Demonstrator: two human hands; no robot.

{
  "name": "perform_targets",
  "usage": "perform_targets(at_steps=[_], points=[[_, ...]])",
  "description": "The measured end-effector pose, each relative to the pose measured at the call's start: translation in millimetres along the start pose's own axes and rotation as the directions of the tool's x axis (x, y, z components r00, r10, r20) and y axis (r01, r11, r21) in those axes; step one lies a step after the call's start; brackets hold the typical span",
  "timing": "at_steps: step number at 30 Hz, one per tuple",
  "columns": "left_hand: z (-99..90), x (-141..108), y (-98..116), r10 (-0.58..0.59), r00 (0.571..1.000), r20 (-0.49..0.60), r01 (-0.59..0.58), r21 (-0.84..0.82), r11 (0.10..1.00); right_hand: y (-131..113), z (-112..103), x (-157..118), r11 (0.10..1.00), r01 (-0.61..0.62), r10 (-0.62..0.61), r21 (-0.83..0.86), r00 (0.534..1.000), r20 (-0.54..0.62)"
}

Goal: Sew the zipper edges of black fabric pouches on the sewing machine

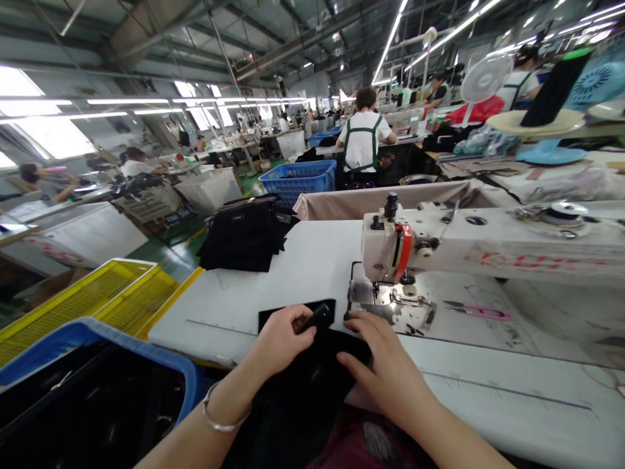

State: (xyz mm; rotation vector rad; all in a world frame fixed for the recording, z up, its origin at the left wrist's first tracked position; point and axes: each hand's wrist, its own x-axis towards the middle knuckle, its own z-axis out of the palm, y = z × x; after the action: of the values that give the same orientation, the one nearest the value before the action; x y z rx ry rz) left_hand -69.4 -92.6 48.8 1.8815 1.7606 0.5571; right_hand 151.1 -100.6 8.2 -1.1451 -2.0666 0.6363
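Black fabric [317, 365] hangs over the table's front edge, its upper part lying on the white top. My left hand [283, 339], with a silver bangle at the wrist, is closed with thumb and fingers around a short, dark, round-ended piece [319, 317]; its exact kind I cannot make out. My right hand [378, 348] lies at the fabric's right edge, thumb and fingers apart, fingertips near the sewing machine's metal plate [364, 293]. The white sewing machine [439, 241] stands just beyond that hand.
A stack of black pieces [247, 231] lies at the table's far left. Pink-handled thread snips [481, 311] rest under the machine arm. At left are a blue basket [188, 365] of black items and yellow crates [122, 286]. A person [364, 137] sits ahead, facing away.
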Motion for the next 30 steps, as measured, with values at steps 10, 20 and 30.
perform_targets(at_steps=[10,20,30], points=[[6.8,-44,45,-0.134,0.987,0.085,0.140,-0.859,0.493,-38,-69,-6,0.983,-0.031,-0.001,0.180,0.984,0.176],[18.1,-46,59,-0.208,0.970,0.124,0.165,-0.967,0.194,-38,-76,-14,0.972,-0.081,0.088,0.220,0.996,-0.021],[29.5,-49,53,-0.227,0.968,0.107,0.166,-0.952,0.256,-36,-76,-17,0.982,-0.093,0.111,0.163,0.989,-0.102]])
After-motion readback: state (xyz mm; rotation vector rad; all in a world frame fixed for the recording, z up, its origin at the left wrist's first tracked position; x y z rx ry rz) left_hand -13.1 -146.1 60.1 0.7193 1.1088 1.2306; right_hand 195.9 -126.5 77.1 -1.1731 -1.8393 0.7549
